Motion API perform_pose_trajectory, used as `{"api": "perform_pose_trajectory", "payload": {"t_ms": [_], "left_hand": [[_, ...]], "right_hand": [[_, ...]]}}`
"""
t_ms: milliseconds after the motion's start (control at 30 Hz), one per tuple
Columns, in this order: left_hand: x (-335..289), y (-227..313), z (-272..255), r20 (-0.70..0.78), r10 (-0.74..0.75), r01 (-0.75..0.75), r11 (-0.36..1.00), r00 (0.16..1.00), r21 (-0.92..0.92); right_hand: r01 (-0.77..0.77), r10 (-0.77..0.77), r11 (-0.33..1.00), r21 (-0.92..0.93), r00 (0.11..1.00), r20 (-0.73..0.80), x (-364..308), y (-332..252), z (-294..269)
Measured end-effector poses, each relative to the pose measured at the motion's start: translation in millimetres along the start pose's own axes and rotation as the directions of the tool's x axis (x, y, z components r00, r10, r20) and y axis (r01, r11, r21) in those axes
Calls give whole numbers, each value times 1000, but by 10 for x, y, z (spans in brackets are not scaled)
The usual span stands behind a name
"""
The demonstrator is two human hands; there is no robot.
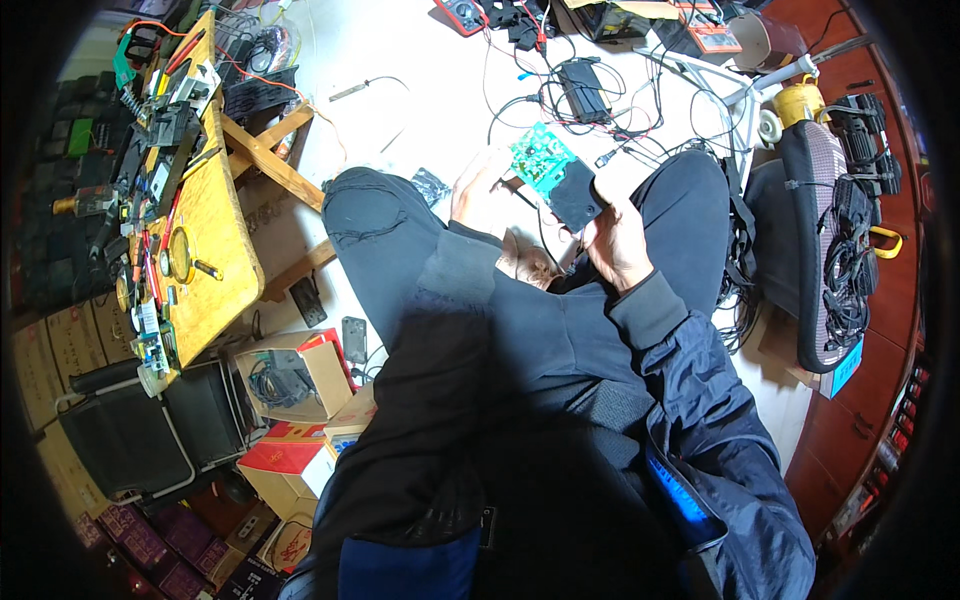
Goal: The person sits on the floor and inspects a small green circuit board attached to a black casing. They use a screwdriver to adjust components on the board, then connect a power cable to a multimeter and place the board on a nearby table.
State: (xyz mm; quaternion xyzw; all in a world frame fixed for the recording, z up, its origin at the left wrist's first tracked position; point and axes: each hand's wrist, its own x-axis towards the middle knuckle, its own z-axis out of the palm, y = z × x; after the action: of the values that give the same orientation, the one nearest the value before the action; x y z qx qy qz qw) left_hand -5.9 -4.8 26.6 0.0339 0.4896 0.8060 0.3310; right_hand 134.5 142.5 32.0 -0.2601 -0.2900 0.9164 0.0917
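Over my lap is a green circuit board (536, 152) with many small parts, tilted, a flat black casing piece (576, 198) at its lower right end. My right hand (616, 240) is closed around the black piece, thumb along its right edge. At the board's left side, my left hand (474, 192) has its fingers curled against the edge; bright glare hides some of their detail. Thin dark wires hang below the board between my hands. Near my left knee a small clear plastic bag (430, 184) lies on the white floor.
Ahead on the floor lie a black power adapter (584, 90) with tangled cables and a red meter (461, 14). A yellow wooden bench (215, 255) with tools stands left, open cardboard boxes (325, 375) below it. A cushioned seat (805, 240) piled with black cables stands right.
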Motion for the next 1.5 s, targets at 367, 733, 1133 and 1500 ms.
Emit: {"api": "perform_pose_trajectory", "payload": {"t_ms": [367,733,1133,1500], "left_hand": [[-4,-9,-88,329,414,-497,411,848,764],[-16,40,-57,387,413,-551,429,825,716],[34,-41,-125,456,445,-610,309,771,729],[48,-77,-155,365,434,-543,417,823,729]], "right_hand": [[-59,60,998,30,997,-38,26,-11,-4],[-54,55,997,50,998,-23,1,-32,8],[-44,44,999,2,987,-153,77,30,-31],[-85,91,995,54,989,-120,58,-22,-5]]}}
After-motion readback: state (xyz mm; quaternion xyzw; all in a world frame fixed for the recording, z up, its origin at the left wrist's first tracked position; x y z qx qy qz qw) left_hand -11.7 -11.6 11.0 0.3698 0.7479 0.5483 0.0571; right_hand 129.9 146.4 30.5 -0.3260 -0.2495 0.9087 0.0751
